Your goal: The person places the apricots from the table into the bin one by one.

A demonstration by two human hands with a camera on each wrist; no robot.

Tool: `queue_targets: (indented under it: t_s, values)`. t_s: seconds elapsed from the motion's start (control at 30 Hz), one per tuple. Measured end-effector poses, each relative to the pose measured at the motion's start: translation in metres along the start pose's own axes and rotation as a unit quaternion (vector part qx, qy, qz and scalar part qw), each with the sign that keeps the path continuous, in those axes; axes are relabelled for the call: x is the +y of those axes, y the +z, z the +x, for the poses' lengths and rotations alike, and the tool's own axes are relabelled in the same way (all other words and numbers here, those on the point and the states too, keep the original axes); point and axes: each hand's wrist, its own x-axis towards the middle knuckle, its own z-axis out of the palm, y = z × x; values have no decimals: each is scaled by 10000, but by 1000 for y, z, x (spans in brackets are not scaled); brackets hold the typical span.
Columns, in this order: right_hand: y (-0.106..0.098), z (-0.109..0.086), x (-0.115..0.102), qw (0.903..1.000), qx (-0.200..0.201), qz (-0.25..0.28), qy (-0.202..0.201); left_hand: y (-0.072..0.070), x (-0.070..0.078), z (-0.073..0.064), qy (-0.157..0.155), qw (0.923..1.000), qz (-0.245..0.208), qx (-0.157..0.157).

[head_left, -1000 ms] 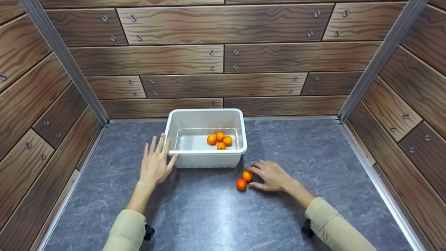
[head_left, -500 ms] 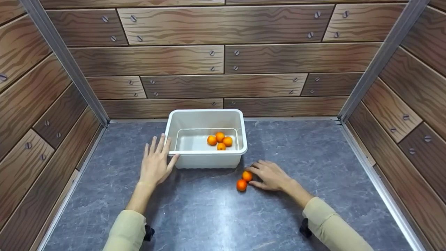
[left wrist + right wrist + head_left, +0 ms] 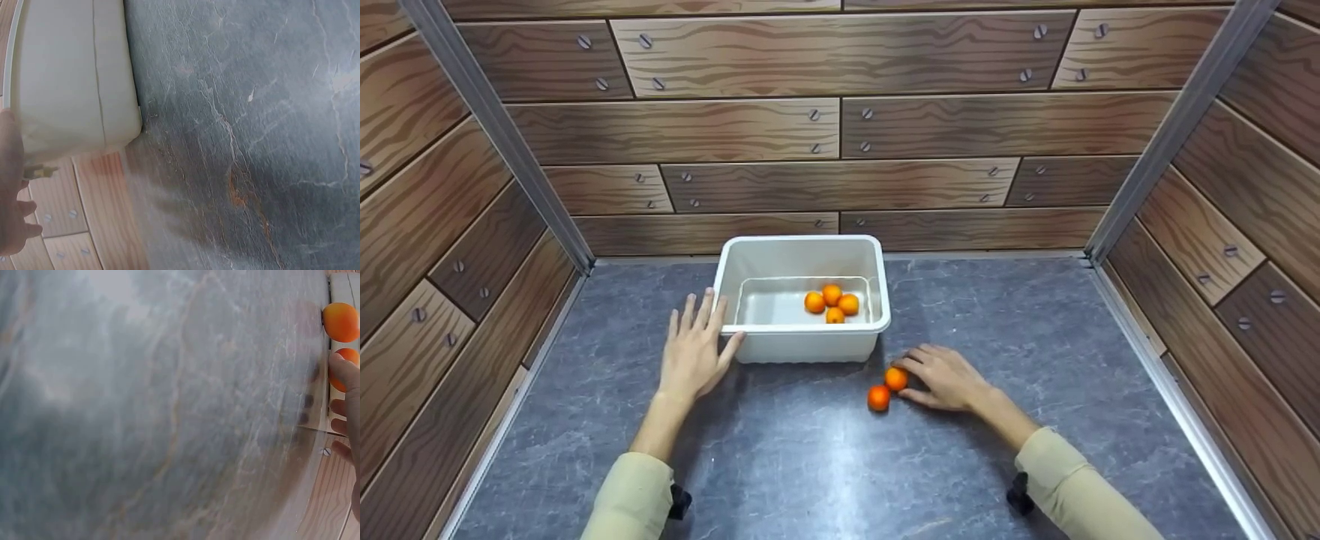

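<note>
A white plastic bin point(image 3: 806, 346) stands near the back wall with several small oranges point(image 3: 832, 295) inside. My left hand point(image 3: 690, 360) rests against its front left corner, fingers spread and straight, the thumb at the front rim. In the left wrist view, part of that hand point(image 3: 10, 185) shows beside the bin wall point(image 3: 70, 79). In front of the bin's right corner, my right hand point(image 3: 943, 379) holds a small orange point(image 3: 895, 379) between thumb and fingers. A redder small orange point(image 3: 878, 398) lies on the table just left of it. Both oranges show at the right wrist view's edge.
The grey marbled table point(image 3: 795, 465) is bounded by wood-patterned walls point(image 3: 750, 127) at the back and both sides. Metal strips point(image 3: 1177, 405) run along the side edges.
The orange at my right hand has shifted slightly right, opening a little distance from the redder one. My left hand and the bin keep their places.
</note>
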Motion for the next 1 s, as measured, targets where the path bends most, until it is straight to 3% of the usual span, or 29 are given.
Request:
queue_targets:
  t_s: [1.0]
  values:
    - [-49, 8, -9, 9854, 1657, 114, -365, 2, 0, 0, -5, 10000, 25, 53]
